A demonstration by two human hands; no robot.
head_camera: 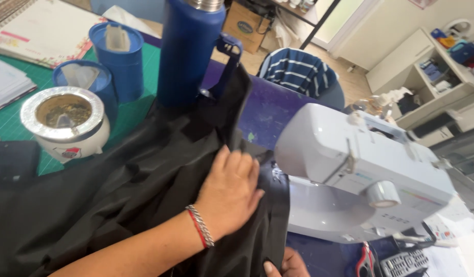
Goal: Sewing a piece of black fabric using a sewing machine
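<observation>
A large piece of black fabric [119, 205] spreads across the table and runs under the needle area of a white sewing machine [370, 169]. My left hand [230, 192], with a red and silver bracelet at the wrist, lies on the fabric just left of the needle, its fingers curled over a fold. Only a small part of my right hand [287, 266] shows at the bottom edge. Its thumb sits on the fabric's lower edge in front of the machine, and the rest of the hand is out of frame.
A tall blue flask [188, 51] stands behind the fabric. On the green cutting mat [139, 102] sit two blue cylinders [119, 56] and a metal-rimmed white cup [62, 120]. Red-handled scissors [367, 259] and a keypad device [403, 262] lie bottom right. A striped chair back [298, 69] is behind.
</observation>
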